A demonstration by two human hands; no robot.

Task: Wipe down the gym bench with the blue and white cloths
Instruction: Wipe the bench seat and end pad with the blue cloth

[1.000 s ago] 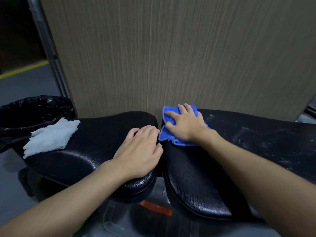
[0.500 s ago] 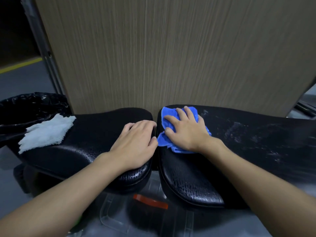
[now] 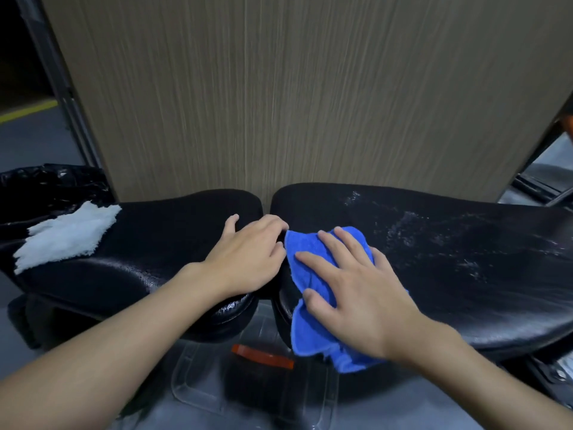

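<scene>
Pressing the blue cloth (image 3: pixel 310 248) flat, your right hand (image 3: pixel 362 293) lies open, fingers spread, on the left end of the bench's right pad (image 3: pixel 465 259); the cloth's lower part hangs over the near edge. Your left hand (image 3: pixel 248 259) rests palm down on the right end of the left pad (image 3: pixel 170 231), holding nothing, fingertips at the gap. The white cloth (image 3: pixel 66 235) lies at the far left end.

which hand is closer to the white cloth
Left. The left hand rests right of the white cloth, same pad; the right hand lies farther right, on the blue cloth.
</scene>
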